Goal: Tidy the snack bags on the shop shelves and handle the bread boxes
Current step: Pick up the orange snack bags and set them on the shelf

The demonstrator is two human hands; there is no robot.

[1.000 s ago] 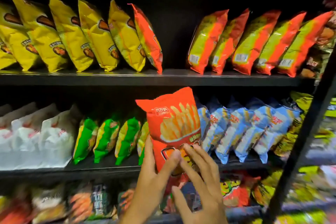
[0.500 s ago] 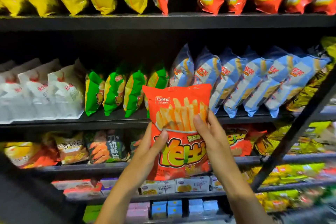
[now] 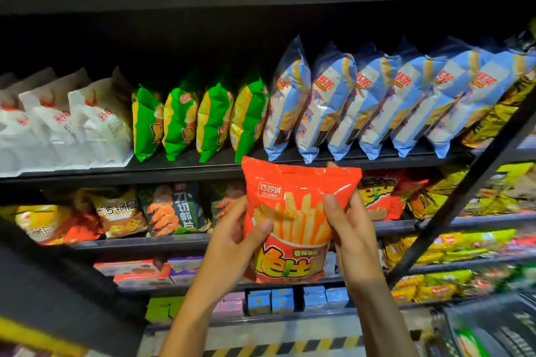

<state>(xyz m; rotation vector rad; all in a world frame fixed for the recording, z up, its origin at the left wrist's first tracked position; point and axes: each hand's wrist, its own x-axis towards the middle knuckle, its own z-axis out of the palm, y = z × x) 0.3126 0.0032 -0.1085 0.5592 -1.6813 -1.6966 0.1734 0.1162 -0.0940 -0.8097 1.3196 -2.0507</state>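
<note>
- Orange fries bag [image 3: 298,211], lowered from the upper shelves, was held centrally, at 6 o'clock of the blue bags [image 3: 377,101].
- Left hand [image 3: 232,240] and right hand [image 3: 351,229] were curled around its edges; reshelving was judged pending.

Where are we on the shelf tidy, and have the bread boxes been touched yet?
Looks done: the green bags and blue bags stand in even rows on the middle shelf. In hand: the left hand and right hand both grip an orange fries bag, off any shelf. Left: shelving that bag. Small boxes sit untouched lower down; whether they're bread, I can't tell.
</note>
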